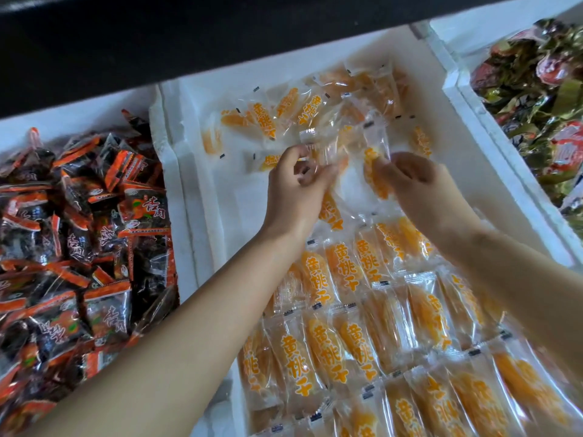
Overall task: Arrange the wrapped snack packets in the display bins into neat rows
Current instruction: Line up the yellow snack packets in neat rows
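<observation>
Peach packets (344, 272), where do they lie just now?

— All in the middle bin (178, 197), the white foam one. Neat rows (362, 335) fill the near end, shingled side by side. A loose heap (303, 111) sits at the far end, with bare floor between.

And the hands?

— Both are over that bare stretch. The left hand (295, 184) has its fingers curled, pinching a clear-wrapped packet (330, 212) whose orange end hangs below the palm. The right hand (416, 181) pinches a second packet (373, 175) by its edge, thumb against fingertips.

How should these two go down well?

— I'd turn each one print up, with its long side parallel to those laid, and tuck it against the farthest row so the overlap matches. Hold it by the seal, not the fruit; the film looks slippery.

Anything beside it to mind?

— Dark-and-orange packets (79, 231) are piled in the left bin, and green-and-red sweets (536, 89) in the right. Keep the peach ones from straying over either wall.
</observation>
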Motion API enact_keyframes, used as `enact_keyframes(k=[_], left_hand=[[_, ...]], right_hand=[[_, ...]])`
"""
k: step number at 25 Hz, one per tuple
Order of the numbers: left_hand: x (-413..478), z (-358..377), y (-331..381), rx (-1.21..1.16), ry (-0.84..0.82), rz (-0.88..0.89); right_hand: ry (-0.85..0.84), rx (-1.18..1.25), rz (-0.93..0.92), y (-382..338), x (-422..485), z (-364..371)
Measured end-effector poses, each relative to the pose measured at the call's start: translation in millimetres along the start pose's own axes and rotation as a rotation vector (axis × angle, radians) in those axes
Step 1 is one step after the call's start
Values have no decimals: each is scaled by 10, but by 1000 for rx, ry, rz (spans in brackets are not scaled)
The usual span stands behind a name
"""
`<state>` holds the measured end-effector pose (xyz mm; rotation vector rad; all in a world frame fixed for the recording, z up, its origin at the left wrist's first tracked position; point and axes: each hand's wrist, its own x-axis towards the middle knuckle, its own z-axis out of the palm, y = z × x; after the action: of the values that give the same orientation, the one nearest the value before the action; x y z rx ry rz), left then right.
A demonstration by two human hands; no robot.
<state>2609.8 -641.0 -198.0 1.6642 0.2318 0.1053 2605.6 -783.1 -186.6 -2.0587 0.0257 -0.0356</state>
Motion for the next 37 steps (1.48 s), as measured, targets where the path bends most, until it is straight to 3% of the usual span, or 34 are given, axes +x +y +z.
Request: enact_keyframes(k=[6,9,13,18,25,29,31,33,37], left_hand=[[-551,-8,68,51,-89,6],[-790,9,33,75,-157,1],[-1063,55,16,83,-226,7],[-1262,62,-49,134,-261,-5],[-1413,59,-49,149,-252,-22],[-1512,53,-50,75,-274,-67],[-1544,43,-75,22,-290,-97],[-1554,39,-105,0,-305,-114],[-1632,60,-73,-14,-478,-89]], right_hand=[[-129,33,122,296,-690,-468],[-304,75,201,399,-988,-573],[-487,-158,218,571,-1387,-500],[-480,-349,69,595,-1665,-443],[-400,-302,37,624,-1765,-435],[-439,-588,-60,608,-1766,-476],[-331,-490,-115,544,-1767,-532],[-203,-230,-114,483,-1745,-570],[-252,283,142,366,-1653,-537]])
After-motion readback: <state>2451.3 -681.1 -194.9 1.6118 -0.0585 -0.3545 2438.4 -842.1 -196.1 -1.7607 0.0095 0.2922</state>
